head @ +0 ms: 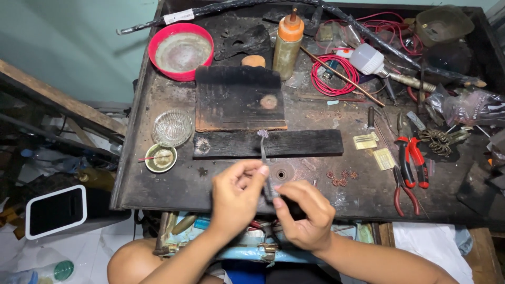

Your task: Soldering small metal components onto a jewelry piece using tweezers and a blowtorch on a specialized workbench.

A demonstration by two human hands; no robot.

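Note:
My left hand pinches thin metal tweezers near their lower end; their tips point away from me and grip a tiny twisted wire piece above a long charred wooden strip. Beside the left one, my right hand is closed on a small dark object that its fingers mostly hide; its thumb and forefinger touch the tweezers' base. Both hands hover over the near edge of a blackened metal workbench.
A charred block, red bowl, glass dish, small tin and orange-capped bottle stand behind. Red-handled pliers, small wire ornaments, red wire coil and clutter fill the right.

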